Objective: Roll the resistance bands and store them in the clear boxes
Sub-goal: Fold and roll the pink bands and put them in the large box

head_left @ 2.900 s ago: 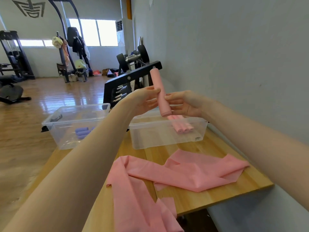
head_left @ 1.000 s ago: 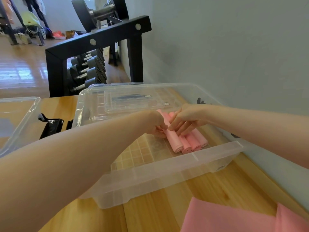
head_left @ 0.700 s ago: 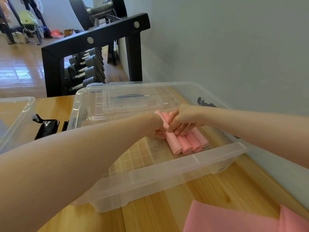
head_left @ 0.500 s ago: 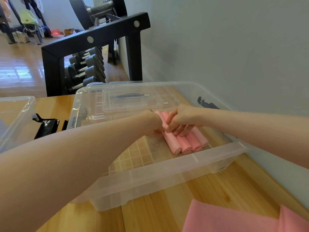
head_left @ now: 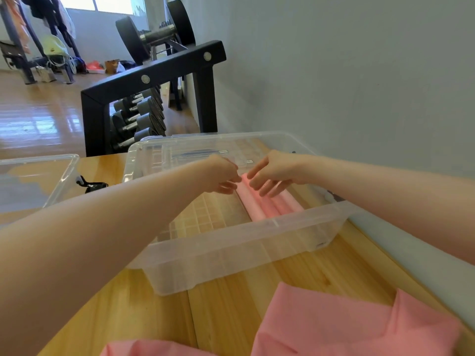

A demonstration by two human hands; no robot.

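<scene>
The task is judged partly done. In the clear box (head_left: pixel 241 242) nearest the wall, three or four pink rolled bands (head_left: pixel 267 206) are seen lying side by side against its right-hand wall; the exact count cannot be fixed, since their far ends are covered by the hands. The leftmost roll is taken to be the one now being placed. The left hand (head_left: pixel 221 174) is held at about 9 o'clock of the rolls' far end, its fingers loosely curled and apparently empty; whether a fingertip touches the roll cannot be told. The right hand (head_left: pixel 272 173) is held at 12 o'clock over the rolls, fingers spread and relaxed, nothing gripped. Unrolled pink band material (head_left: pixel 334 322) is seen on the wooden table (head_left: pixel 231 312) at 6 o'clock of the box; at least one band is left to roll, perhaps two, as a second pink fold shows at the bottom edge. A second clear box (head_left: pixel 38 181) is seen at 9 o'clock; its contents cannot be made out. Two clear boxes are counted. A black clip (head_left: pixel 91 185) is noted between the boxes, and a dumbbell rack (head_left: pixel 144 98) at 11 o'clock beyond the table.
</scene>
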